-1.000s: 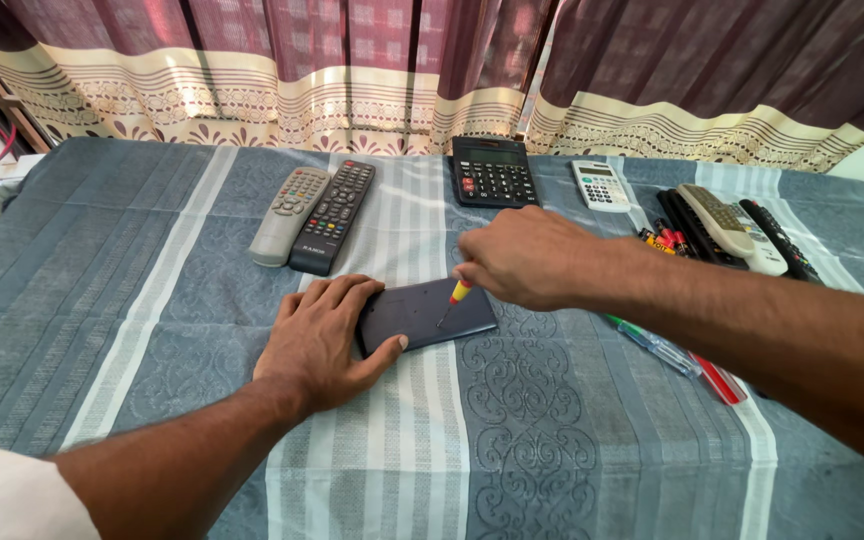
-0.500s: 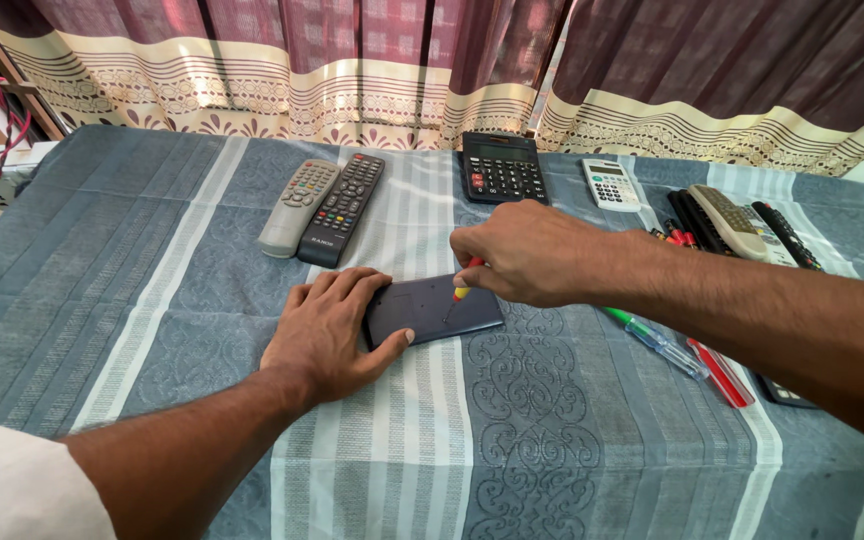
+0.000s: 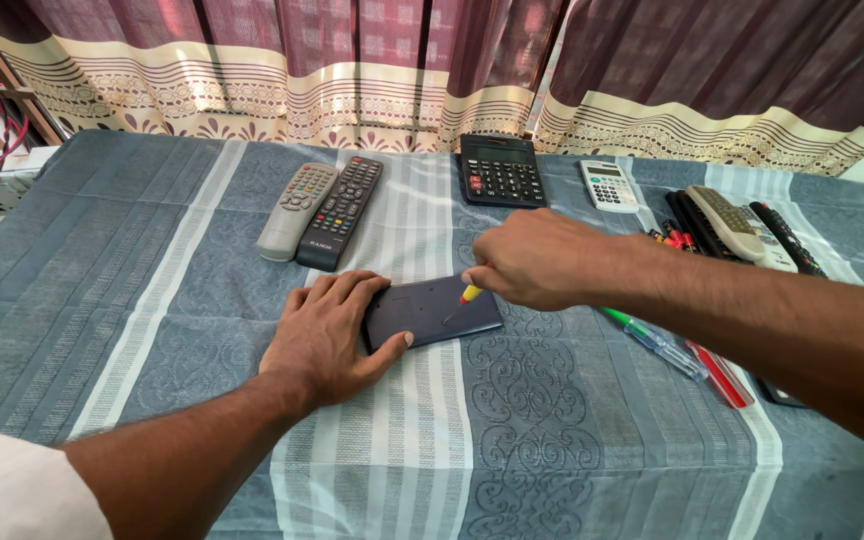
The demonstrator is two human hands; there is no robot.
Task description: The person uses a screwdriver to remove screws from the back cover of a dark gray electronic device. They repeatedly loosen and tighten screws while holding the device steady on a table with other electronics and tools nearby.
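Note:
A dark flat rectangular device (image 3: 432, 310) lies back-up on the blue patterned cloth (image 3: 132, 280). My left hand (image 3: 330, 335) presses flat on its left end and steadies it. My right hand (image 3: 532, 258) grips a small screwdriver with a yellow handle (image 3: 469, 295), its tip touching the device's upper right area. Most of the screwdriver is hidden inside my fist.
A grey remote (image 3: 297, 210) and a black remote (image 3: 340, 212) lie at the back left. A black calculator (image 3: 500, 170) and a small white calculator (image 3: 609, 186) sit near the curtain. More remotes (image 3: 737, 228) and green and red screwdrivers (image 3: 667, 345) lie at the right.
Both hands stay on the device; the view has shifted slightly. The screwdriver tip has remained at about the same spot on the device.

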